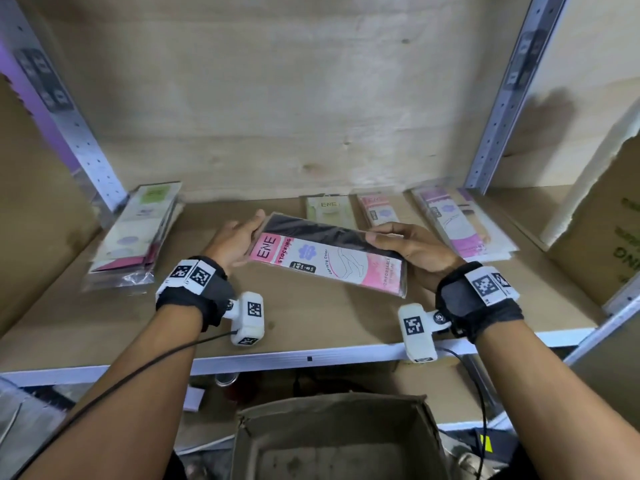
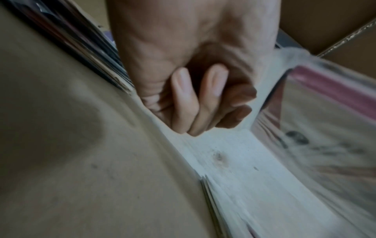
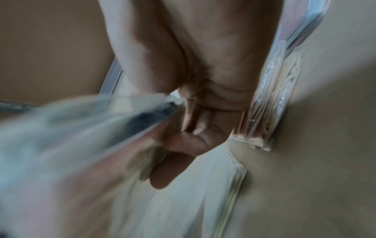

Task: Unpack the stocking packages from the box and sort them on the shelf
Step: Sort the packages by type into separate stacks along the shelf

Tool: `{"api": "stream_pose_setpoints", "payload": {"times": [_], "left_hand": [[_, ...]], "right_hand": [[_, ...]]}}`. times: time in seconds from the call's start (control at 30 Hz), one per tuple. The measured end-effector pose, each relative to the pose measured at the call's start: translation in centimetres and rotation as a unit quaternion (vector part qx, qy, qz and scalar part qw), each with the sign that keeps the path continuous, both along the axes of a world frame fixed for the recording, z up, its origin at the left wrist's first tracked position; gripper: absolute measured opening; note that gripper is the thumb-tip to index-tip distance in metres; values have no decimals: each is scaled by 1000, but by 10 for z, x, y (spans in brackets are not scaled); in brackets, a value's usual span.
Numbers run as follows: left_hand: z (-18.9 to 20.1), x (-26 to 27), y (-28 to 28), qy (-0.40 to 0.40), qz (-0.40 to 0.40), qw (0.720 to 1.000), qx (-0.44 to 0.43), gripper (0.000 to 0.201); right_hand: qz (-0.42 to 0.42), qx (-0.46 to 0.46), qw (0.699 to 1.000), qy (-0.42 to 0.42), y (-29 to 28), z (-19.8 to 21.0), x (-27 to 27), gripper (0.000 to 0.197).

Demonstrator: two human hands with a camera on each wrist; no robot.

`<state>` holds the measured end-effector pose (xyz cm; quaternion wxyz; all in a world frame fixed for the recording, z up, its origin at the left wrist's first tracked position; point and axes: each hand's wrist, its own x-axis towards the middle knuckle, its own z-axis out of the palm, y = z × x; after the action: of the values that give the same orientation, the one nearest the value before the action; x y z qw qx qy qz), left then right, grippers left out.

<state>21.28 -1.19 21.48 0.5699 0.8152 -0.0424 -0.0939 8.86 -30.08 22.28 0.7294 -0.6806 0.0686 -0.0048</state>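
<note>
Looking down past my forearms, I see the open cardboard box (image 1: 332, 441) nearest to me, below the shelf's front edge, its inside dim and its contents not clear to me. Above it runs the white front rail of the shelf (image 1: 311, 358), and over the brown shelf board I hold one pink stocking package (image 1: 329, 261) flat between both hands, lifted off the board and tilted so its right end sits lower. My left hand (image 1: 235, 242) takes the left short end, thumb on top and fingers curled beneath (the left wrist view shows those fingers bent under the plastic edge). My right hand (image 1: 412, 251) grips the right end, thumb pressing the dark upper part of the pack and fingers folded underneath.

Farther back on the shelf lie the sorted piles. To my left a stack of packages with a green-labelled top (image 1: 135, 237) rests beside the perforated metal upright (image 1: 86, 150). Behind the held pack, near the plywood back wall (image 1: 294, 98), lie a cream package (image 1: 329, 213), just beside it a pink pile (image 1: 375, 207), and to the right a purple-and-pink pile (image 1: 460, 223). Beyond the right upright stands a torn cardboard carton (image 1: 602, 220).
</note>
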Motion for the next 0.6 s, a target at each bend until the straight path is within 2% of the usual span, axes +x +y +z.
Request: {"api": "stream_pose_setpoints", "payload": {"times": [0.07,0.13,0.2,0.3,0.4,0.5,0.6], "left_hand": [[3,-7,3,20,-30,996,-77,56],[8,-13,6,45,-30,985,-166,51],[14,-18,10,64,-22,975,-212,45],[17,-21,14,62,-73,960,-263,40],[17,-18,20,64,-97,956,-269,55],[16,-13,27,84,-88,962,-246,53],[13,-9,32,94,-61,969,-221,57]], "right_hand": [[19,29,999,-5,-2,1,-4,17],[60,37,997,-3,-2,2,-7,25],[90,20,996,-1,-2,1,-9,35],[108,8,994,-2,1,-1,-9,35],[118,12,993,9,2,-3,-6,29],[130,6,991,11,5,-3,-5,26],[125,8,992,12,8,-1,-6,32]]}}
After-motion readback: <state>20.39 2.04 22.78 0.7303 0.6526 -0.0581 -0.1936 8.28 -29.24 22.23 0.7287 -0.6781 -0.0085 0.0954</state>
